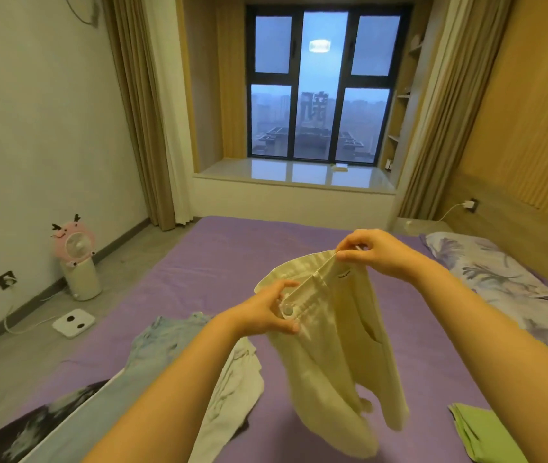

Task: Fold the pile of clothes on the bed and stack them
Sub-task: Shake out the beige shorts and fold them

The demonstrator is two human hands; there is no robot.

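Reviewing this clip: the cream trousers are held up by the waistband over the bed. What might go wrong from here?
1. The cream trousers hang twisted from the left hand and right hand; laid down like this, the legs may crease or fold unevenly.
2. Each grip is only a fingertip pinch on the waistband, so it might slip.
3. Lowered straight down, the legs could land on the unfolded white garment or the folded green cloth.

The cream trousers (pixel 336 345) were a matt, coarse-woven cloth, with a dull metal button (pixel 288 309) at the waistband. The purple sheet (pixel 219 262) looked soft and matt. The jeans (pixel 162 345) were faded denim. The window sill (pixel 299 173) was glossy stone, mirroring the panes. The wall panel (pixel 529 105) showed ribbed wood.
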